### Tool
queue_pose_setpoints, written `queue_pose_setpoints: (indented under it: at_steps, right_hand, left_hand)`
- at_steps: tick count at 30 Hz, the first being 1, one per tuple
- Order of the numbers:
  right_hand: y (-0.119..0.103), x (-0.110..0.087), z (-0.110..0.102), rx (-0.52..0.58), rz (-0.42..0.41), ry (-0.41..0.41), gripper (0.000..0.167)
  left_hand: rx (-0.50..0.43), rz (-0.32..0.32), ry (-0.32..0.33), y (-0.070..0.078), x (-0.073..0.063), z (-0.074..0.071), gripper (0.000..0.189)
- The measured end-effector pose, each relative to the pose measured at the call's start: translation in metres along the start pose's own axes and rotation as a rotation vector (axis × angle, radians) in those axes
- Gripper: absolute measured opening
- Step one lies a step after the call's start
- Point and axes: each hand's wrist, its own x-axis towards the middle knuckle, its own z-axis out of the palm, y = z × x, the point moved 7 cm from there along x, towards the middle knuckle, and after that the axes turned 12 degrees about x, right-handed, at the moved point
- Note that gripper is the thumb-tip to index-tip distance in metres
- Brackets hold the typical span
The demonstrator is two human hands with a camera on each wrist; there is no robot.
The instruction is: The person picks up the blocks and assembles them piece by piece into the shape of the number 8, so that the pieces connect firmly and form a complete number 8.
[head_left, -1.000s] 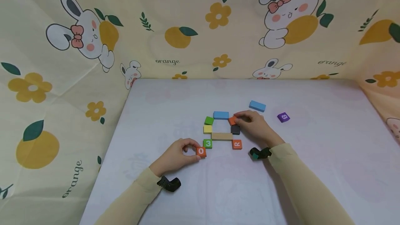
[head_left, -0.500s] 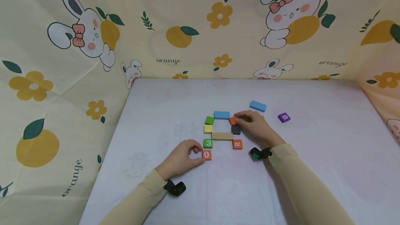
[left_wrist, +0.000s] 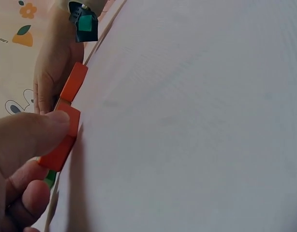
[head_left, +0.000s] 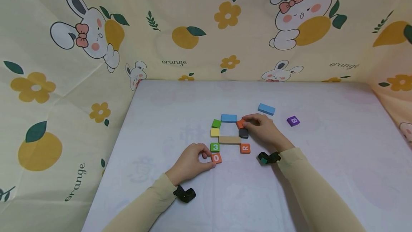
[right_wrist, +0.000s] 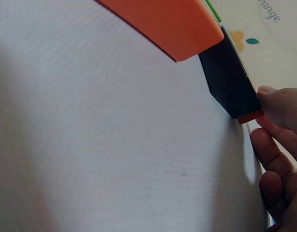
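Between thumb and index finger, my left hand point(head_left: 191, 162) pinches an orange block marked 0 point(head_left: 216, 158). It sits slightly turned, just below the green block marked 3 point(head_left: 214, 147). In the left wrist view the thumb presses on the orange block's side point(left_wrist: 66, 145). My right hand point(head_left: 264, 130) pinches a plain orange block point(head_left: 240, 123) at the upper right of the block outline. Beneath that one is a black block point(head_left: 243, 133), close by the thumb in the right wrist view. Much of the plain orange block is hidden there.
A blue bar point(head_left: 229, 118) tops the outline, with green point(head_left: 216, 123) and yellow point(head_left: 215, 132) blocks down its left. A tan bar point(head_left: 229, 140) crosses it above an orange R block point(head_left: 245, 148). Another blue bar point(head_left: 266, 109) and a purple 8 block point(head_left: 293, 121) lie to the right.
My left hand has moved the orange 0 block to the right, under the green 3 block, and it has turned slightly. The right hand keeps its place at the plain orange block.
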Motion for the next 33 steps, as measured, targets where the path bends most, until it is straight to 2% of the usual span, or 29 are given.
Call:
queue_pose_setpoints:
  at_steps: [7,26,33]
  right_hand:
    - [-0.0006,-0.0006,-0.0002,0.005,0.007,0.001,0.043]
    - [-0.001,-0.0019,-0.0003,0.012,0.013,0.006,0.044]
    - [-0.0032,-0.0055,-0.0025,0.045,0.009,0.023,0.047]
  left_hand:
    - [-0.002,-0.026,0.004,0.0002,0.0012,0.0017,0.027]
    - [0.042,-0.03,0.033,0.004,0.0003,-0.0007,0.029]
    - [0.019,-0.038,0.031,0.0038,-0.0011,-0.0006,0.029]
